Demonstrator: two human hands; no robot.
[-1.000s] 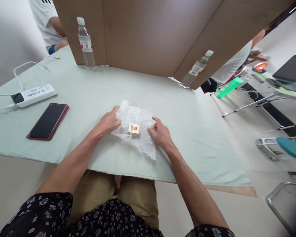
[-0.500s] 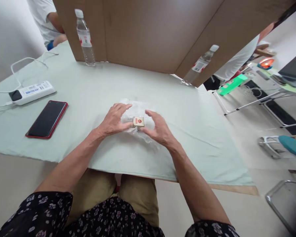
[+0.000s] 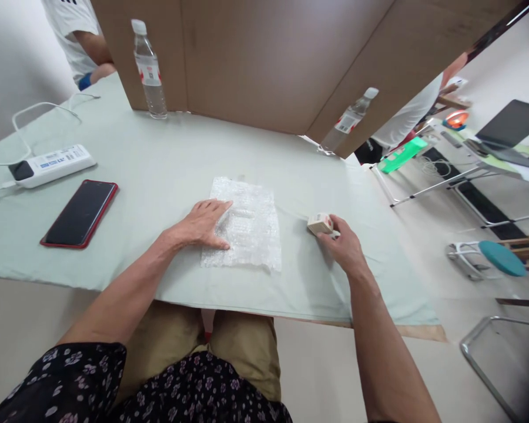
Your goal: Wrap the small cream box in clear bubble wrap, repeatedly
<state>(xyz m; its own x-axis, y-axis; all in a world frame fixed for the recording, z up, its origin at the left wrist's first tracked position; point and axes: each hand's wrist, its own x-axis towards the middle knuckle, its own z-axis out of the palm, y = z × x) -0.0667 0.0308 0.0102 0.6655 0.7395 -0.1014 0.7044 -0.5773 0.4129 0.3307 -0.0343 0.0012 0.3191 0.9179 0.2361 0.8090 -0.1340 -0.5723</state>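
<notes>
A sheet of clear bubble wrap (image 3: 251, 229) lies flat on the pale green tablecloth (image 3: 176, 153). My left hand (image 3: 205, 224) rests over its left edge, fingers and thumb spread, gripping nothing. To the right of the wrap, my right hand (image 3: 344, 242) grips a small cream-coloured box (image 3: 321, 224) between thumb and fingers. Red print shows on the box's top. Its right end is partly covered by my fingers. Whether the box touches the cloth I cannot tell.
At the left are a phone in a red case (image 3: 80, 212) and a white power strip (image 3: 55, 166) with cables. A tall cardboard panel (image 3: 247, 64) stands across the back, a water bottle (image 3: 150, 73) at its left and another bottle (image 3: 349, 122) at its right. People sit behind it.
The small box has been taken off the bubble wrap and carried right in my right hand. The wrap now lies flatter, and my left hand has stayed at its left side.
</notes>
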